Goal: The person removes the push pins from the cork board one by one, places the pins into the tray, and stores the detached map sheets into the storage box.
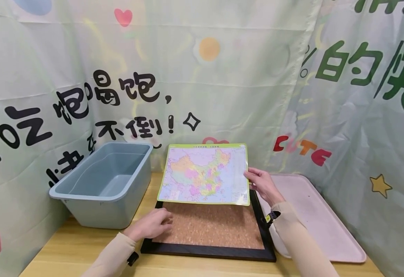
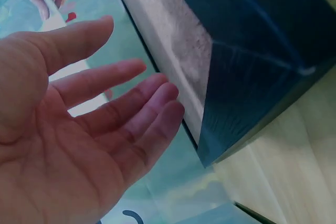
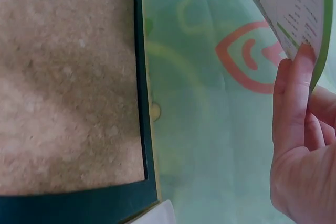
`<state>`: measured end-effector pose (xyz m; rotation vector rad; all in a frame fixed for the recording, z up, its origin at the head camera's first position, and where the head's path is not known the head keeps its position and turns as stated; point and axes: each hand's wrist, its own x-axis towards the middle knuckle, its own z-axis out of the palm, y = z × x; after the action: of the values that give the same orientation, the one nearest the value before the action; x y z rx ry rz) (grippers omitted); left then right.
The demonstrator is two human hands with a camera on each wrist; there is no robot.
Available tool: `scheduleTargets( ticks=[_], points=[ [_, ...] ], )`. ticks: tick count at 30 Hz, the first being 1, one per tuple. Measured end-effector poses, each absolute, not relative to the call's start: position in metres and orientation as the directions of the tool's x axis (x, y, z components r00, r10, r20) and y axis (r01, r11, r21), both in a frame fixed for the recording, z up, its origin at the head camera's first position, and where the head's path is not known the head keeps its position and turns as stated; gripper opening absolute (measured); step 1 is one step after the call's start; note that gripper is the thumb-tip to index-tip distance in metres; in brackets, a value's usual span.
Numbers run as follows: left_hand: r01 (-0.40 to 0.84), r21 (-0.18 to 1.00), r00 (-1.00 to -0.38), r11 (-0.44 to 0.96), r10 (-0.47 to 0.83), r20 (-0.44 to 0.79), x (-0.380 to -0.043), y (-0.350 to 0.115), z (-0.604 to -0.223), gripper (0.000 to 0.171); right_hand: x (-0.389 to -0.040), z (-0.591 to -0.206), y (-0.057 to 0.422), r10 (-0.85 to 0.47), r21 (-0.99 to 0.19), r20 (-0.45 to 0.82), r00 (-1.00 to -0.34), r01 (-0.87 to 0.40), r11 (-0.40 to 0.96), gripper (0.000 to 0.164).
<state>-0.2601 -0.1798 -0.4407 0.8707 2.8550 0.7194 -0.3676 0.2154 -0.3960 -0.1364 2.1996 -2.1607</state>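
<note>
A map sheet (image 1: 202,175) with a green border hangs tilted over the far part of a cork board (image 1: 212,227). My right hand (image 1: 262,184) pinches the map by its right edge; in the right wrist view the fingers (image 3: 296,93) lie against its printed back. The cork board lies flat in a black frame (image 1: 208,252), its far side hidden behind the map. Over the board's left side is my left hand (image 1: 153,224), holding nothing. In the left wrist view its palm (image 2: 79,140) faces the camera, fingers loosely bent and apart.
A blue-grey plastic bin (image 1: 108,184) stands at the left on the wooden table (image 1: 59,250). To the right lies a pale pink tray (image 1: 321,223), partly behind my right forearm. Printed fabric (image 1: 222,96) hangs close behind and at both sides.
</note>
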Motion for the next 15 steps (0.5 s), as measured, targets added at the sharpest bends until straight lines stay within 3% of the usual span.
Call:
scheduleTargets(
  ticks=[5, 15],
  points=[
    [0.528, 0.464, -0.811, 0.711, 0.585, 0.028, -0.261, -0.176, -0.445, 0.024, -0.372, -0.397, 0.21, -0.094, -0.999, 0.026, -0.995, -0.022, -0.037, 0.052],
    [0.544, 0.43, -0.801, 0.72, 0.599, 0.012, -0.255, -0.169, -0.442, 0.013, -0.375, -0.389, 0.196, -0.128, -0.997, 0.035, -0.991, -0.026, -0.07, 0.051]
  ],
)
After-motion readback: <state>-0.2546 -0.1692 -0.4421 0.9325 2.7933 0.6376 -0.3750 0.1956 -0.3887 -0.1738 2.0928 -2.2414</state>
